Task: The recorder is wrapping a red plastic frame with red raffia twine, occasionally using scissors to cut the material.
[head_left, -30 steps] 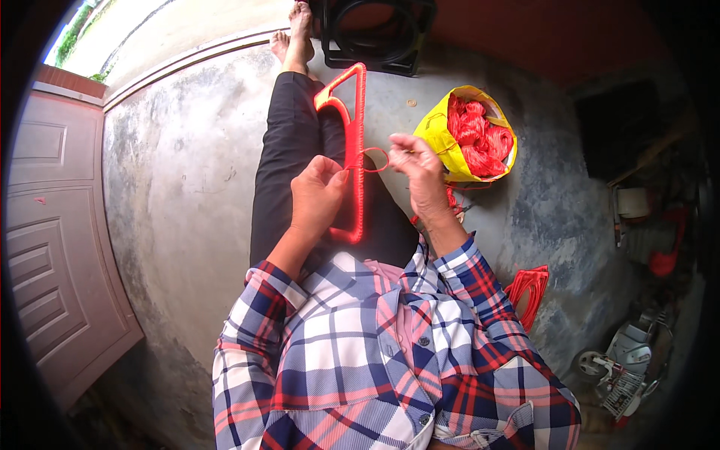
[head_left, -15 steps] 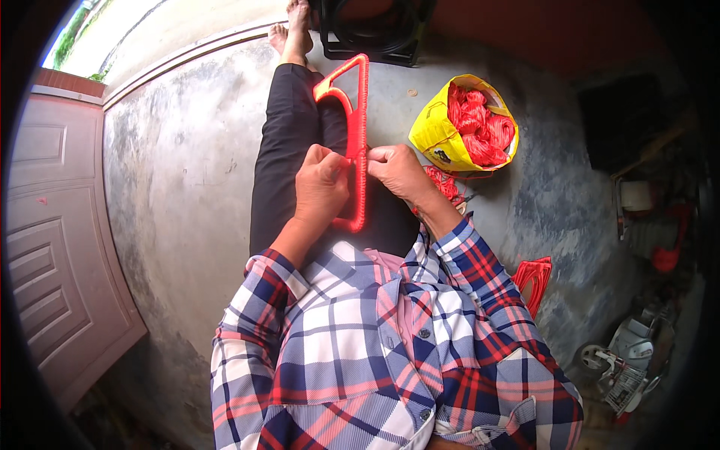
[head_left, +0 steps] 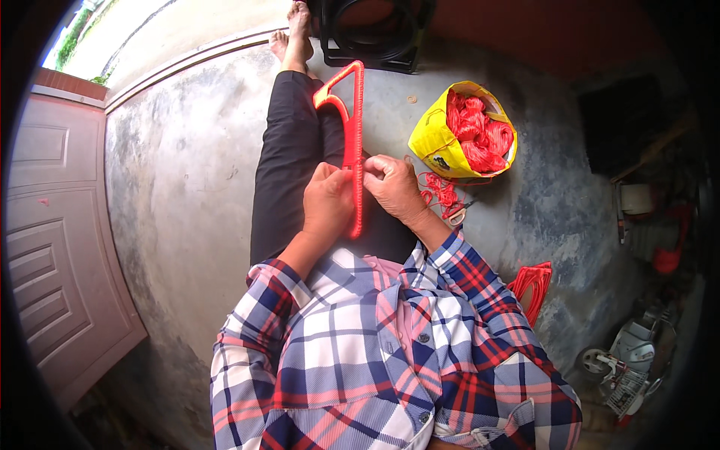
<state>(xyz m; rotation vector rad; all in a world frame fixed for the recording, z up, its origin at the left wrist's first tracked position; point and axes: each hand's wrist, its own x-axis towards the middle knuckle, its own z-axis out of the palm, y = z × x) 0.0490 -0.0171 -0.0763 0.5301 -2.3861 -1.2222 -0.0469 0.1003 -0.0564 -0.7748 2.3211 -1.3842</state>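
A flat red frame point(head_left: 358, 112), its edge wrapped in red cord, stands lengthwise over my lap, and a curved red piece spans its inner side. My left hand point(head_left: 328, 199) is closed on the near part of this frame, from its left side. Across from it, my right hand point(head_left: 394, 186) has its thumb and fingertips pinched together at the frame's right edge. Whatever lies in that pinch is too small to make out. Loose red cord point(head_left: 442, 191) lies on the floor beyond my right wrist, next to a pale-handled tool point(head_left: 457, 217), possibly scissors.
A yellow bag point(head_left: 429, 139) holding red cord hanks point(head_left: 480, 133) stands on the right. More red frames point(head_left: 534, 289) lie by my right elbow. A black stand point(head_left: 371, 34) is ahead. A door point(head_left: 60, 225) is on the left, and a toy-like wheeled thing point(head_left: 630, 352) sits lower right.
The frame and both hands have shifted slightly nearer to me. My right fingers have curled differently at the frame's edge, and the loose cord and pale-handled tool show more fully.
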